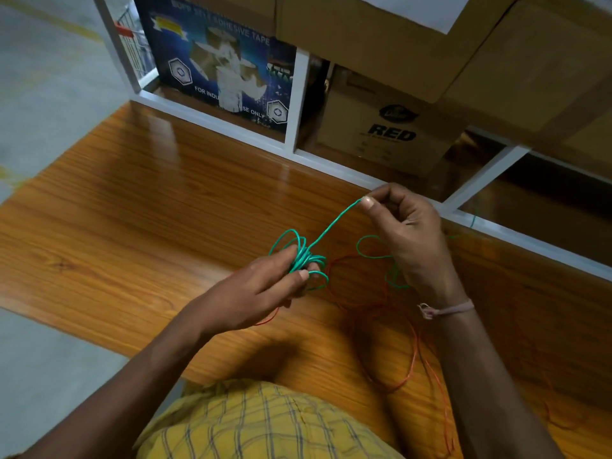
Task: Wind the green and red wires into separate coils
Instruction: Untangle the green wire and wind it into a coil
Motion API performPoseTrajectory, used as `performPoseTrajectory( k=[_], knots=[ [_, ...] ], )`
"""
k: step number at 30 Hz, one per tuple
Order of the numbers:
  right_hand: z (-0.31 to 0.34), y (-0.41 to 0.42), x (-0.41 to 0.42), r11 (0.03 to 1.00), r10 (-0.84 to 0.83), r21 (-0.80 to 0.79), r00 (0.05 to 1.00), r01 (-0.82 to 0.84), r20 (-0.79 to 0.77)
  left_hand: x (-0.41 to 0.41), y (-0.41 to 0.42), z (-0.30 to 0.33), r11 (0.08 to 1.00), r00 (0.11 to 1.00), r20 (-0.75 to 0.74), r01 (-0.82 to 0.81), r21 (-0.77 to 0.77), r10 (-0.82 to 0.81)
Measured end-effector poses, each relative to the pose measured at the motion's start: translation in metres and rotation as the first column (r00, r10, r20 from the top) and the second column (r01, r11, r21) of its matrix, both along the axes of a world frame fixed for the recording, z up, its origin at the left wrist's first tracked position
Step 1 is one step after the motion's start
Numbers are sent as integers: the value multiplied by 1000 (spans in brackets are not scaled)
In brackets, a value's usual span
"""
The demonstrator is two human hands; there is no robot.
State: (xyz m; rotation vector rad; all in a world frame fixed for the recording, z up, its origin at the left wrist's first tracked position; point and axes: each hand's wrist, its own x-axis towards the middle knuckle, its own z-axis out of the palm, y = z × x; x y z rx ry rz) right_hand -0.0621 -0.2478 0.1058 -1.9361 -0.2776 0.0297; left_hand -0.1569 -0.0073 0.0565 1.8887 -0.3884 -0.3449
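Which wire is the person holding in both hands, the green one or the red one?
The green wire: the left hand grips its coil and the right hand pinches its strand. The red wire lies loose on the table.

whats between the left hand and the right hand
A taut stretch of green wire runs from the coil in the left hand to the right hand, over bare table; head view.

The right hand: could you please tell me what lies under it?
Under the right hand, loose green wire and red wire lie on the table. Where they run beneath the palm is covered.
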Motion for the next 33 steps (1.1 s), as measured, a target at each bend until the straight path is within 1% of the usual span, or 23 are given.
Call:
performPoseTrajectory(
  k=[3, 6, 8, 10, 12, 13, 15, 16, 17, 18, 19, 20, 21, 22, 23, 24, 25, 26, 27, 29, 31, 33],
  knots=[
    [-22, 5, 5, 991, -45, -122, 998, 50, 43, -2, 6, 9, 995, 998, -54, -13, -98, 8],
    [-34, 8, 2, 983, -51, -176, 998, 57, 39, -2, 9, 10, 985, 989, -144, -36, -167, 12],
    [-41, 7, 0, 971, -24, -237, 1000, 23, -1, -3, 6, 8, 951, 971, -237, -76, -299, 3],
    [-51, 8, -5, 940, 45, -336, 998, -58, -45, -2, 0, 9, 856, 952, -307, -144, -496, -17],
    [-64, 11, -14, 896, 136, -419, 989, -147, -56, 0, -6, 12, 722, 929, -369, -280, -633, 36],
    [-70, 12, -19, 873, 173, -452, 983, -180, -57, 2, -8, 11, 639, 909, -411, -355, -683, 65],
    [-79, 15, -31, 829, 234, -505, 969, -242, -81, 6, -8, 11, 452, 867, -491, -473, -756, 86],
    [-82, 16, -37, 805, 264, -524, 959, -278, -103, 9, -7, 12, 368, 853, -515, -506, -780, 81],
    [-82, 17, -43, 781, 295, -538, 947, -318, -130, 11, -5, 12, 303, 847, -525, -521, -798, 76],
    [-81, 18, -48, 757, 329, -545, 931, -361, -160, 13, -4, 14, 268, 852, -519, -518, -812, 74],
    [-79, 18, -52, 731, 369, -550, 912, -405, -181, 15, -4, 14, 265, 862, -501, -503, -823, 79],
    [-74, 19, -55, 699, 415, -559, 889, -446, -192, 17, -2, 13, 297, 873, -478, -483, -823, 97],
    [-68, 19, -56, 657, 465, -578, 864, -484, -196, 18, 0, 8, 384, 881, -446, -470, -795, 154],
    [-60, 20, -58, 611, 509, -604, 838, -512, -196, 19, 4, 2, 521, 888, -385, -460, -719, 253],
    [-51, 20, -59, 568, 544, -628, 815, -532, -199, 20, 8, -6, 674, 891, -282, -454, -583, 356],
    [-41, 21, -59, 538, 568, -645, 799, -543, -199, 21, 11, -12, 792, 897, -161, -439, -424, 411],
    [-30, 22, -60, 523, 586, -652, 787, -549, -192, 21, 13, -17, 864, 904, -62, -422, -275, 422],
    [-19, 23, -60, 521, 601, -650, 778, -554, -182, 20, 12, -20, 903, 914, 9, -399, -161, 405],
    [-9, 24, -60, 529, 612, -638, 772, -560, -171, 18, 10, -21, 924, 923, 59, -374, -81, 379],
    [9, 24, -57, 574, 623, -577, 767, -581, -153, 12, 2, -22, 949, 945, 113, -312, 41, 306],
    [22, 18, -49, 661, 610, -444, 778, -605, -151, 8, -2, -21, 954, 960, 132, -265, 142, 247],
    [33, 8, -38, 769, 561, -266, 813, -581, -153, 6, 0, -21, 954, 969, 121, -237, 184, 217]
  ],
)
